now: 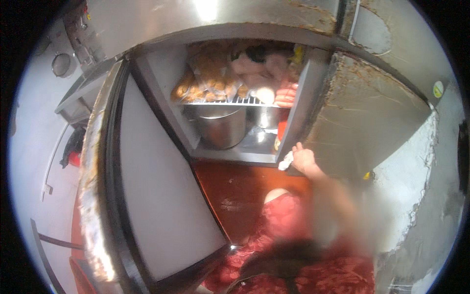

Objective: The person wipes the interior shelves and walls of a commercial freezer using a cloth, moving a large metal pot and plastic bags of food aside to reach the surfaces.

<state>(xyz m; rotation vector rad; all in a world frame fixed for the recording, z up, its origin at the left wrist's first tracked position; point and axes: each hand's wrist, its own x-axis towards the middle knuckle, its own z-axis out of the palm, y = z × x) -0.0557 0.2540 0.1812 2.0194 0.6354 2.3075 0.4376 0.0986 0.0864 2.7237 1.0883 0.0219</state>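
Observation:
My right hand (304,158) is at the lower right corner of an open refrigerator compartment, closed on a crumpled white cloth (286,161). Inside, a wire shelf (227,104) bears bags of brown food (214,82), other bagged food and pink sausages (286,96). Below it stand a large steel pot (224,126) and a smaller steel pot (266,117), with a red item (282,126) at the right. My left hand is out of view; before me on that side is the open door's pale inner panel (165,183).
The rust-edged open door (93,191) fills the left side. A closed steel door (371,114) stands at the right, beside a rough pale wall (400,183). A strainer (61,64) hangs at the upper left. My knee is over the reddish floor (227,187).

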